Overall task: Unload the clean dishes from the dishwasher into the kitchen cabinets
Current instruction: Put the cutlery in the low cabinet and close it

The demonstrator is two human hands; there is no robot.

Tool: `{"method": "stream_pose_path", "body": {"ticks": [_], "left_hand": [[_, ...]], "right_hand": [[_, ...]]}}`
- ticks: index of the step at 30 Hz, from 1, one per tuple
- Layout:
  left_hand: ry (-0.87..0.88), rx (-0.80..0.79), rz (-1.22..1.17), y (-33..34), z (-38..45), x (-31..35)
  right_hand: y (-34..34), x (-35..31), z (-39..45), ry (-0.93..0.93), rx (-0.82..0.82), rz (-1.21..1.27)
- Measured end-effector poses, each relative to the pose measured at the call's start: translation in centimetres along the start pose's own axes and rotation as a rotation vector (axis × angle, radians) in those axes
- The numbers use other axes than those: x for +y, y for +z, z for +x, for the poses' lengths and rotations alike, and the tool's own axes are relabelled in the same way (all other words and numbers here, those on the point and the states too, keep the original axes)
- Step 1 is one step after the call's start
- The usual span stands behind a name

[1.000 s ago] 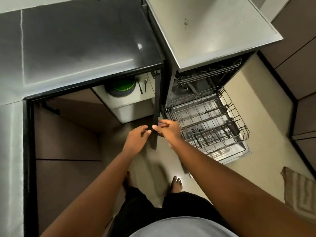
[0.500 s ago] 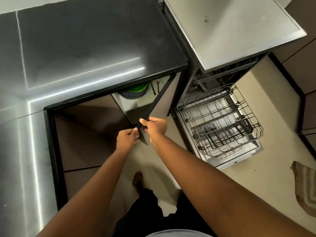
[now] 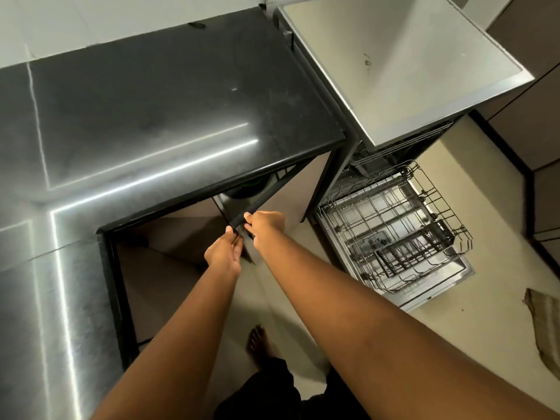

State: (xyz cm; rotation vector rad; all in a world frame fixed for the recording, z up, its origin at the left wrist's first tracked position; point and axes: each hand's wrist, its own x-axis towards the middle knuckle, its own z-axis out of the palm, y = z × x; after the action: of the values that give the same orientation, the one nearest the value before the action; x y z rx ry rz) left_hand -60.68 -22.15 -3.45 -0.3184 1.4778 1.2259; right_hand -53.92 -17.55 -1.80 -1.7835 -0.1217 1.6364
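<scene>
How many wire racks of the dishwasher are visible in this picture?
2. The lower rack is pulled fully out over the open door and looks empty. The upper rack stays mostly inside the dishwasher, only its front edge showing, so its contents are hidden.

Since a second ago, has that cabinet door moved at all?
Yes. The cabinet door has swung toward shut, closer to the countertop edge, hiding most of the green bowl. Both hands, left hand and right hand, grip its edge.

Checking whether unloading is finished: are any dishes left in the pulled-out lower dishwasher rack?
No, the lower rack shows only bare wire tines and nothing resting on them.
</scene>
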Motion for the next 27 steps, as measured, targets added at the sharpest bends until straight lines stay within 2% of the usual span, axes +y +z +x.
{"method": "stream_pose_path", "body": {"ticks": [4,9,21,23,27], "left_hand": [[0.033,0.039,0.007,1.1,0.8,0.8],[-0.045,-0.126,-0.048,1.9,1.9,3.0],[-0.019,-0.316,0.066,2.6,5.2,3.7],[-0.007,-0.344,0.116,2.7,5.9,4.0],[0.039,-0.379,0.378,2.4,6.4,4.5]], "right_hand": [[1.9,-1.0,0.1,0.048,-0.025,0.124],[3.0,-2.7,1.2,0.06,-0.048,0.194],[5.4,-4.0,2.9,-0.006,-0.142,0.215],[6.0,-3.9,3.3,-0.015,-0.159,0.211],[6.2,-3.4,3.6,-0.006,-0.233,0.141]]}}
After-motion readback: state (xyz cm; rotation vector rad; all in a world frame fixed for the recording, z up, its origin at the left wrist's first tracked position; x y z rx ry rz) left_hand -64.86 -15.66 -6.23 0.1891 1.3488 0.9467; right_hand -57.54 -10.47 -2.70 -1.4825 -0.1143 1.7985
